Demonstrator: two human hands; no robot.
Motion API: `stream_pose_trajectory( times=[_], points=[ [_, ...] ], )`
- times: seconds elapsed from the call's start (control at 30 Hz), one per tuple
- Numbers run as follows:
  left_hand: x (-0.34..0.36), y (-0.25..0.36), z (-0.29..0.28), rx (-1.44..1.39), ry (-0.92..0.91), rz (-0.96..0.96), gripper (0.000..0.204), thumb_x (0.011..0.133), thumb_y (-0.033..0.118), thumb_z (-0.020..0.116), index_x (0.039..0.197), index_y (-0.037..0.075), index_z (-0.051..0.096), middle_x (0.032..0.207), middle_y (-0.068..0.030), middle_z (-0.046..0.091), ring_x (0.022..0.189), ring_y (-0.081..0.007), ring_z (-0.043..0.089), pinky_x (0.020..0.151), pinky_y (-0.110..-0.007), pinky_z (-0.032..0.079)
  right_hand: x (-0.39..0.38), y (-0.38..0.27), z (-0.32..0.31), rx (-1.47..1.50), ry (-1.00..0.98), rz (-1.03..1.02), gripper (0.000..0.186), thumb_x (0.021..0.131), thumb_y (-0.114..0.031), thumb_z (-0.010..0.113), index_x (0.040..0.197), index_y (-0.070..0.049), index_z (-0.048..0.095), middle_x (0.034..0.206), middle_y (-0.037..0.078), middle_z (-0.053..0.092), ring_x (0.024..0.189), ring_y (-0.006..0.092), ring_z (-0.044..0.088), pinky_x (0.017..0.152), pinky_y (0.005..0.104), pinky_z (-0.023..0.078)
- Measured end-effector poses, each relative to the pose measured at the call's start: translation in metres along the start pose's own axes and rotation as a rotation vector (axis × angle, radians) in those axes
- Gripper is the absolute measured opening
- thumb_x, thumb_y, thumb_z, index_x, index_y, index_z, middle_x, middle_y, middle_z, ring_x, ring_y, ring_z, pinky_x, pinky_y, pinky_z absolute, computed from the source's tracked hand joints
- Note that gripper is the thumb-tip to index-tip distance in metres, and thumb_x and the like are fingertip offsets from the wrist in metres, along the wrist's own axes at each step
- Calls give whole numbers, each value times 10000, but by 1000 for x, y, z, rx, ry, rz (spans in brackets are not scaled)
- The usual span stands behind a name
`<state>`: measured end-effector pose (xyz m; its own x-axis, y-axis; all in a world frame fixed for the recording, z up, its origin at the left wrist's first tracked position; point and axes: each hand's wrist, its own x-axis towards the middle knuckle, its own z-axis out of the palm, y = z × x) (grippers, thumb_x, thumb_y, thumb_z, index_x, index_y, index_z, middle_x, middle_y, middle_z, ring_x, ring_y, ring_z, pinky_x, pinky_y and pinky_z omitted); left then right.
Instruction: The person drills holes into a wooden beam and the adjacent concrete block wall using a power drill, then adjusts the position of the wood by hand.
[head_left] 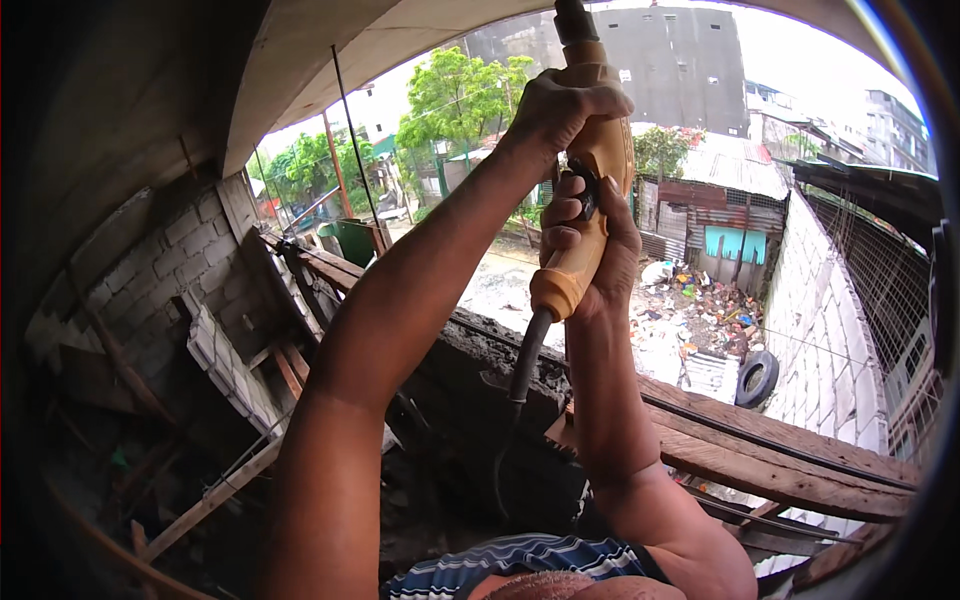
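A yellow corded hammer drill (600, 150) is raised in front of me, pointing steeply upward and leaning slightly. Its dark nose (575, 22) runs up to the top edge of the view, so whatever it meets there is out of sight. My left hand (560, 112) is wrapped round the upper body, just below that nose. Lower down, my right hand (600, 240) grips the rear handle, its fingers curled by the black trigger (581, 190). From the handle's lower end a black cable (528, 360) hangs down past my right forearm.
Concrete slab (190, 60) spans overhead. A rough wall edge (470, 350) and wooden planks (770, 455) cross below my arms. Thin rods (352, 120) hang at left, near a block wall (170, 260). Outside lie rubbish (700, 310), a tyre (757, 378) and a white block wall (820, 310).
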<state>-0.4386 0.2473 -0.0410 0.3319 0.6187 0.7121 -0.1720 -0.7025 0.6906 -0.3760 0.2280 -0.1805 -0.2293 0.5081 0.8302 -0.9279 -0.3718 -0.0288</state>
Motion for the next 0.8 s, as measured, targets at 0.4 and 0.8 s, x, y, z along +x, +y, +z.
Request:
stream_pose_trajectory(
  times=[0.4,0.8],
  points=[
    [11,9,-8,89,37,63,354,628,199,827,912,13,726,868,-88,719,771,-194,694,747,-322,563,16,1,11,9,36,41,356,993,-239,579,1262,-7,547,999,109,671,813,223,664,605,317,582],
    [23,6,-13,-87,-4,75,365,631,186,848,927,12,724,858,-80,710,765,-181,672,732,-328,546,42,-4,-7,105,-167,135,370,1024,-248,520,1293,6,530,910,16,540,798,121,527,688,305,501]
  ],
)
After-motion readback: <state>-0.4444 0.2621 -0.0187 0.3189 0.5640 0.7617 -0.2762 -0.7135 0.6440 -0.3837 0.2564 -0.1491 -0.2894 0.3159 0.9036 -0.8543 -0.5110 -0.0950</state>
